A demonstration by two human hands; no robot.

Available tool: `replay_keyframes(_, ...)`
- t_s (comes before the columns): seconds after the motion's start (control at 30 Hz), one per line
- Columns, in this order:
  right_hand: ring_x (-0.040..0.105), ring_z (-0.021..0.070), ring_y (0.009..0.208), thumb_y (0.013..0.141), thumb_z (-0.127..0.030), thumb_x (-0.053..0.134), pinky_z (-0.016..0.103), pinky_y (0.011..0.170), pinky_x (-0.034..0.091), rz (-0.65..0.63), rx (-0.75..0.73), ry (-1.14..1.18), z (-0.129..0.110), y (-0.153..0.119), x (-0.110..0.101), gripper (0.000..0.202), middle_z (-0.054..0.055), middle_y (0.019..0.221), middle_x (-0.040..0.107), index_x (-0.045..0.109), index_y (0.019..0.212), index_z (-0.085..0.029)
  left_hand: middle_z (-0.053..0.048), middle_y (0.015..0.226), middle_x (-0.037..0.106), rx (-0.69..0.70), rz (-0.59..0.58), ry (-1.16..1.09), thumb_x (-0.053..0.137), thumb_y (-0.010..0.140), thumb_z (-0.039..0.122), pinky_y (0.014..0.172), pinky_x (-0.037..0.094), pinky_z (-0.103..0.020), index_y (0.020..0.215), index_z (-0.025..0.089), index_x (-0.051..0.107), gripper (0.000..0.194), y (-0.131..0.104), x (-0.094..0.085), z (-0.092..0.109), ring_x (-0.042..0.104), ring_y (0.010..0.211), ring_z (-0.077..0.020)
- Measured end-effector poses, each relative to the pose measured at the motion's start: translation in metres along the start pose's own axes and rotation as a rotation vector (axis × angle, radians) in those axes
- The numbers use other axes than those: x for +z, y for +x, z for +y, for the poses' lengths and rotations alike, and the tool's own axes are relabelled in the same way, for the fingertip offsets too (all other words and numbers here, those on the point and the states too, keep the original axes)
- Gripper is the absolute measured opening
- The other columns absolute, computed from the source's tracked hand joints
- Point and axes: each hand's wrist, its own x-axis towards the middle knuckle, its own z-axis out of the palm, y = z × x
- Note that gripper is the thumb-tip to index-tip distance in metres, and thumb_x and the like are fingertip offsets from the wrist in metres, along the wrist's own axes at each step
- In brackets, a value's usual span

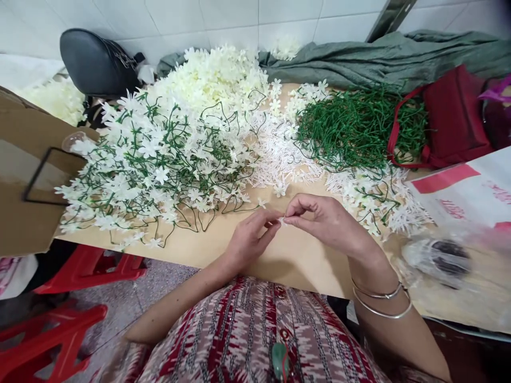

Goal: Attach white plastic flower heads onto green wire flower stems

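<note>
Your left hand: reaches in from the left with fingers curled [248,234], thumb and forefinger tips brought together at a small white piece [282,220].
Your right hand: bent at the wrist [329,221], thumb and forefinger pinched closed on the same white piece, a rounded gap showing behind the fingertips. Two silver bangles [385,306] circle that forearm.
Small white piece: held between both hands, above the near part of the tan-covered counter [299,260]; its exact shape is too small to tell.
Flowers on your left: a broad, tangled heap of white flowers on green stems [159,159], spreading toward the counter's near edge.
Blossoms behind: a tall mound of creamy white blossoms [223,74], near a black bag [98,64].
Centre of the counter: a loose scatter of thin white pieces [279,154], beyond your hands.
Green stems: a dense dark green pile [343,127], right of the scatter and beside a red bag [455,117].
Far edge: a grey-green cloth [359,61] bunched along the white tiled wall [227,16].
Near right: a white and red printed bag [471,186], with clear plastic [423,255] around something dark.
Lower left: red plastic stools [51,340] on a speckled floor [136,298].
</note>
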Motion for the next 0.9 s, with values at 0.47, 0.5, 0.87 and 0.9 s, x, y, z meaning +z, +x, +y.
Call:
replay_keyframes(0.47, 0.068, 0.0267, 0.093, 0.097, -0.018, 0.051, 0.041, 0.09, 0.049, 0.206, -0.05, -0.676, 0.004, 0.034, 0.02, 0.023, 0.011, 0.109, 0.073, 0.069, 0.112, -0.022, -0.01, 0.109, 0.08, -0.199, -0.138, -0.259, 0.063, 0.096, 0.018, 0.093, 0.061, -0.035, 0.098, 0.02, 0.066, 0.004, -0.023, -0.022, -0.011, 0.077, 0.105, -0.0204)
replay_keyframes(0.5, 0.068, 0.0277, 0.094, 0.097, -0.018, 0.051, 0.042, 0.091, 0.049, 0.205, -0.041, -0.718, 0.006, 0.036, 0.02, 0.025, 0.013, 0.11, 0.073, 0.069, 0.114, -0.021, -0.011, 0.113, 0.079, -0.175, -0.174, -0.249, 0.062, 0.096, 0.017, 0.095, 0.06, -0.035, 0.097, 0.02, 0.065, 0.004, -0.02, -0.022, -0.012, 0.076, 0.11, -0.0211)
replay_keyframes(0.87, 0.07, 0.0288, 0.088, 0.095, -0.027, 0.054, 0.044, 0.084, 0.052, 0.444, 0.13, -0.75, 0.028, 0.014, -0.02, 0.022, 0.013, 0.104, 0.076, 0.075, 0.097, -0.02, -0.011, 0.116, 0.076, -0.195, -0.255, -0.273, 0.066, 0.095, 0.019, 0.098, 0.058, -0.04, 0.09, 0.02, 0.066, 0.005, 0.018, -0.026, -0.014, 0.073, 0.112, -0.0222)
replay_keyframes(0.9, 0.071, 0.0285, 0.088, 0.095, -0.029, 0.056, 0.044, 0.084, 0.052, 0.48, 0.127, -0.698, 0.03, 0.012, -0.025, 0.022, 0.013, 0.105, 0.077, 0.075, 0.097, -0.02, -0.009, 0.108, 0.078, -0.22, -0.247, -0.331, 0.066, 0.095, 0.02, 0.094, 0.059, -0.037, 0.089, 0.02, 0.066, 0.006, 0.02, -0.022, -0.013, 0.074, 0.104, -0.0201)
